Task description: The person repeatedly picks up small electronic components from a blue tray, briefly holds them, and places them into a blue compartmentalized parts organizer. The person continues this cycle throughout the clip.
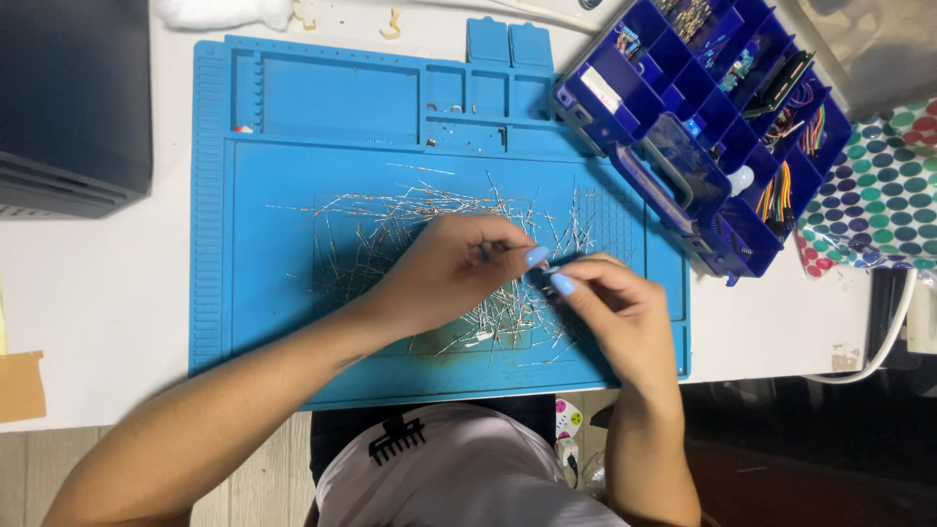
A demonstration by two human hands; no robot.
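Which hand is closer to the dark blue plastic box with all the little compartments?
Right. The right hand sits just below-left of the dark blue plastic compartment box; the left hand is farther left over the blue mat.

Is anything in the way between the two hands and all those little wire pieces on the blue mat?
Nothing visible is. The left hand and right hand are right over the pile of thin wire-legged parts on the blue mat, fingertips meeting on one piece. The blue parts box sits off to the right, clear of them.
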